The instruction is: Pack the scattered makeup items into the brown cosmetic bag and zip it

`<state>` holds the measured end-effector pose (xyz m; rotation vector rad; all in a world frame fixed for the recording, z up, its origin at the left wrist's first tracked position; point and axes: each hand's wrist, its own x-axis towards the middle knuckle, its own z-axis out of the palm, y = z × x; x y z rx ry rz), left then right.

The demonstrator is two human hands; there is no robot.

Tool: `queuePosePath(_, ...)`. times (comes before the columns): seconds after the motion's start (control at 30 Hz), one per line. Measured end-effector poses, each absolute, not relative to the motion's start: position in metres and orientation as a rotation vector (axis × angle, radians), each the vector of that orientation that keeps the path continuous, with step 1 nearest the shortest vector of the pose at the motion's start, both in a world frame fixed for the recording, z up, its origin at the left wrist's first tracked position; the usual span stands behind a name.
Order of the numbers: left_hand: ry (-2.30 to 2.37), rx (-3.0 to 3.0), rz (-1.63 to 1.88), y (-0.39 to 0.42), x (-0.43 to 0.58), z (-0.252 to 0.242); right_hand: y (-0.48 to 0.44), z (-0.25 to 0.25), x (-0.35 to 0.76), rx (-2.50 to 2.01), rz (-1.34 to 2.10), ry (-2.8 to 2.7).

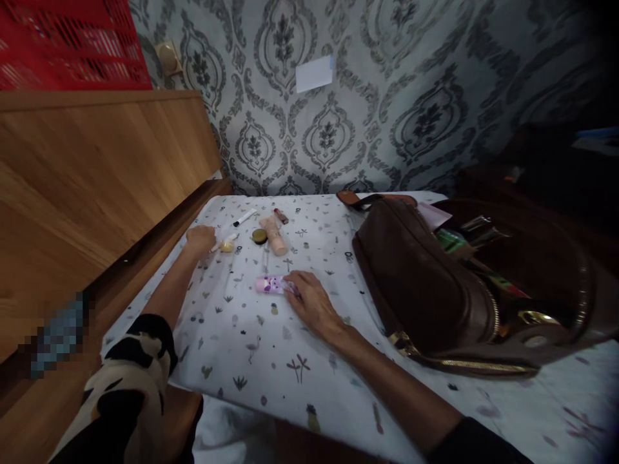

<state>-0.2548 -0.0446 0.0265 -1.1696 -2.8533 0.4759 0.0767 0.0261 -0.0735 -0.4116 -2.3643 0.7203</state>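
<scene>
My right hand point(313, 303) has its fingers closed round one end of a pink and purple printed tube point(271, 285), which lies on the white patterned cloth point(222, 351). My left hand point(200, 239) is closed like a fist at the left side of the cloth; what its fingers hold, if anything, is hidden. Close beside it is a small yellowish item with a white part point(227, 245). Between and beyond my hands lie a beige tube point(275, 237), a round olive-green container point(259, 236), a small dark red-capped stick point(280, 216) and a white stick with a black end point(244, 218).
A large brown leather bag point(411, 270) stands unzipped on the right, with several items inside. On the left rises a wooden cabinet point(106, 154) with a red plastic basket point(72, 45) on top. Patterned wallpaper point(285, 96) covers the wall behind the cloth.
</scene>
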Motion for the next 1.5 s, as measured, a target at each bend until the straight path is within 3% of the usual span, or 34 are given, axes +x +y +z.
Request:
queuePosePath(0.3, -2.799, -1.428, 0.162, -0.053, -0.228, 0.003, 0.025, -0.068, 0.077, -0.431, 0.719, -2.391)
queuePosePath(0.6, -2.906, -1.492, 0.164, -0.085, -0.206, -0.013, 0.025, -0.07, 0.076, -0.433, 0.717, -2.388)
queuePosePath(0.73, -2.714, -1.75, -0.04, -0.109, -0.186, -0.006, 0.024, -0.068, 0.076, -0.456, 0.732, -2.404)
queuePosePath(0.87, -2.639, -1.519, -0.282, -0.114, -0.178, -0.014, 0.021, -0.064, 0.077, -0.489, 0.723, -2.443)
queuePosePath(1.07, -2.745, -1.62, -0.213, -0.125, -0.165, -0.047, 0.019, -0.052, 0.076, -0.545, 0.561, -2.626)
queuePosePath(1.33, -2.471, -1.939, -0.675, -0.143, -0.116, -0.031, 0.028, -0.043, 0.061, -0.728, 0.432, -2.653)
queuePosePath(1.5, -2.679, -1.716, -0.408, -0.128, -0.112, -0.037, 0.033, -0.048, 0.059, -0.834, 0.457, -2.558)
